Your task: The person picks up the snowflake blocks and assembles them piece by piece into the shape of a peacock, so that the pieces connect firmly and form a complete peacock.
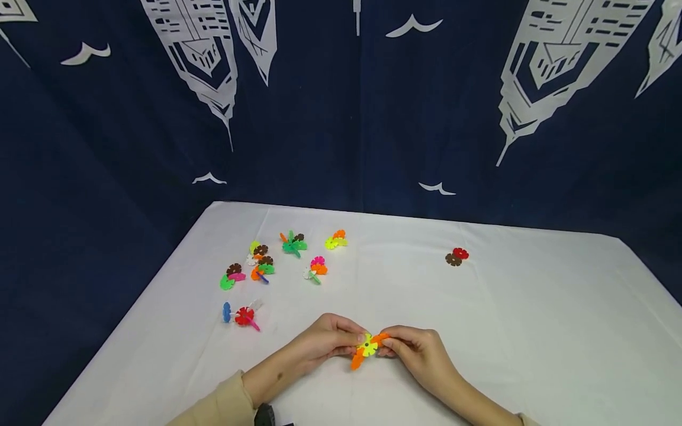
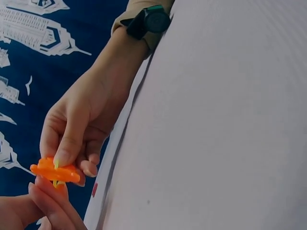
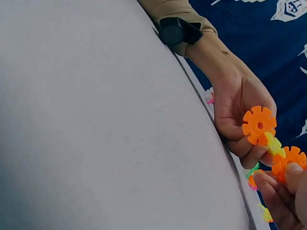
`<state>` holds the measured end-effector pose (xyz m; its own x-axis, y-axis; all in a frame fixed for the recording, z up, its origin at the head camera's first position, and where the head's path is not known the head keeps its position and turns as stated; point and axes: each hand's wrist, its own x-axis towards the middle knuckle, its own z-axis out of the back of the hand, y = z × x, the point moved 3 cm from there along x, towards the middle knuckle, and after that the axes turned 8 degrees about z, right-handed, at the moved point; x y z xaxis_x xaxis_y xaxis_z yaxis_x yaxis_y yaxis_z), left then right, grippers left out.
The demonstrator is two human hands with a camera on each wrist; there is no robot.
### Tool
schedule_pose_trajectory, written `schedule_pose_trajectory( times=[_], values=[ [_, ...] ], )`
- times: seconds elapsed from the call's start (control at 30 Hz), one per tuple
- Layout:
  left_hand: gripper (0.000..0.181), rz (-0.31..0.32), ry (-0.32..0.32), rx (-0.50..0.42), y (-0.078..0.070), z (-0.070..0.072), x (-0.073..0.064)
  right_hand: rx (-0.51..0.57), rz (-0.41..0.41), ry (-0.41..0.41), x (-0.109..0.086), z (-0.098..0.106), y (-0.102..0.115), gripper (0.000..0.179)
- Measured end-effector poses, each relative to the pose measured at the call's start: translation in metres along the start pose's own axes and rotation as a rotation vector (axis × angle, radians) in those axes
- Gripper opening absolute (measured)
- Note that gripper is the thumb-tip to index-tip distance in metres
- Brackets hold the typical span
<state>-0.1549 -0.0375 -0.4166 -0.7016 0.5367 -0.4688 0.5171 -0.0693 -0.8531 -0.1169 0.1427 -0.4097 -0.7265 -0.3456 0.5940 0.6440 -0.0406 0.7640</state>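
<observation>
Between the hands is a small joined cluster of plastic snowflake building discs. In the head view a yellow disc [image 1: 369, 347] sits at its middle, with one orange disc [image 1: 357, 359] slanting down and another orange disc [image 1: 380, 338] toward the right. My left hand [image 1: 329, 338] pinches the yellow disc between thumb and fingers. The right hand [image 1: 423, 353] pinches the right-hand orange disc, its thumb [image 3: 293, 173] pressed on the disc's face in the right wrist view. There the other orange disc [image 3: 259, 125] stands out in front of the left palm.
Several joined disc clusters lie at the table's left, among them a red, blue and pink one [image 1: 245, 316] nearest the left forearm and a green one [image 1: 293, 244] farther back. A red and brown pair [image 1: 454, 259] lies back right. A dark patterned curtain [image 1: 330, 118] hangs behind the white table [image 1: 533, 319].
</observation>
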Motion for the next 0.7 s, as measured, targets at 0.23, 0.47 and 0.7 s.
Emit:
schedule_pose_trajectory(
  times=[0.23, 0.47, 0.7],
  values=[
    [0.020, -0.025, -0.042, -0.007, 0.0002, -0.0015, 0.0028, -0.111, 0.056, -0.016, -0.0012, -0.0019, -0.0008, 0.015],
    [0.037, -0.082, 0.010, 0.020, -0.0067, -0.0008, 0.0055, 0.006, -0.084, -0.141, -0.0017, 0.0045, -0.0017, 0.011],
    [0.045, -0.105, 0.122, -0.036, -0.0051, -0.0101, 0.0004, -0.035, -0.180, -0.239, -0.0009, 0.0073, -0.0035, 0.008]
  ],
)
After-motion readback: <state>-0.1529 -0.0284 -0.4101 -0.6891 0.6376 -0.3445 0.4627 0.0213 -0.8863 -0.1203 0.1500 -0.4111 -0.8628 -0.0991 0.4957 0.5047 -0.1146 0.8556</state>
